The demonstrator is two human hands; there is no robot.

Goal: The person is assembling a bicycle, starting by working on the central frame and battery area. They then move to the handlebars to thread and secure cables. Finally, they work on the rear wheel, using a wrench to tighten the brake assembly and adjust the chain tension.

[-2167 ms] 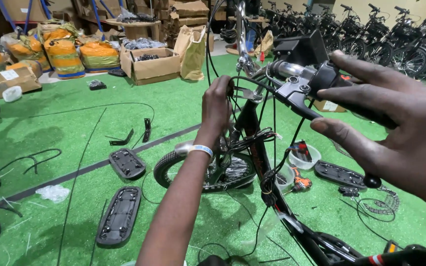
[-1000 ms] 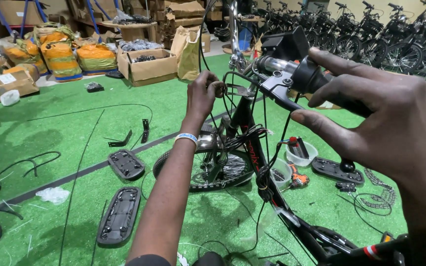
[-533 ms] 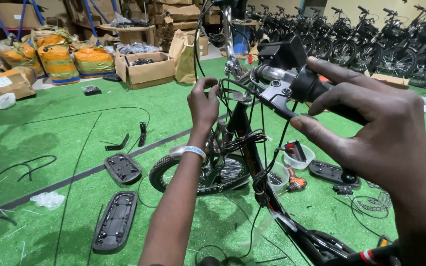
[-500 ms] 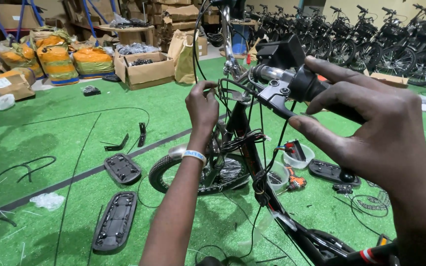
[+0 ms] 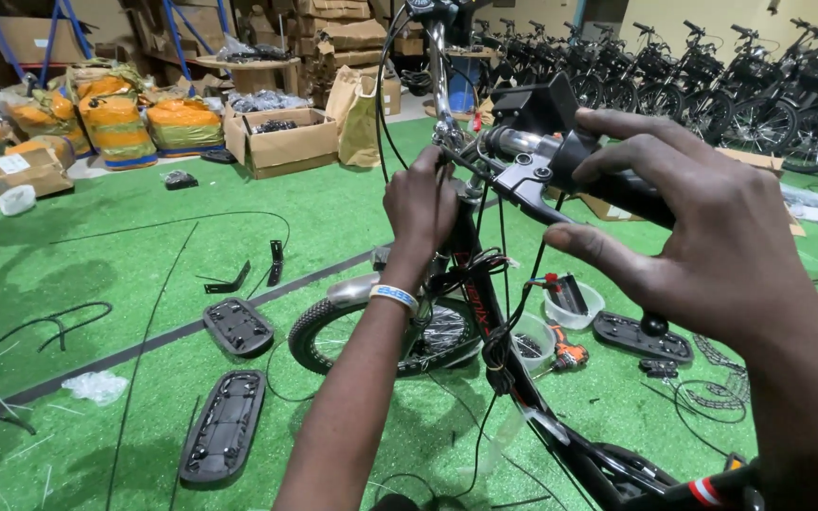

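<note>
Hands first: your right hand (image 5: 712, 255) wraps the black grip (image 5: 617, 185) at the end of the handlebar (image 5: 513, 147), thumb and fingers curled loosely around it, forefinger stretched out under the brake lever (image 5: 532, 185). Your left hand (image 5: 418, 203) is closed around the cables (image 5: 466, 166) just left of the handlebar, against the stem (image 5: 439, 76). Below the handlebar you have one front wheel (image 5: 381, 331), two black plates (image 5: 229, 378) left of it and two white tubs (image 5: 570, 303) right of it. Since half a second ago, both hands keep their holds; the view has hardly shifted.
</note>
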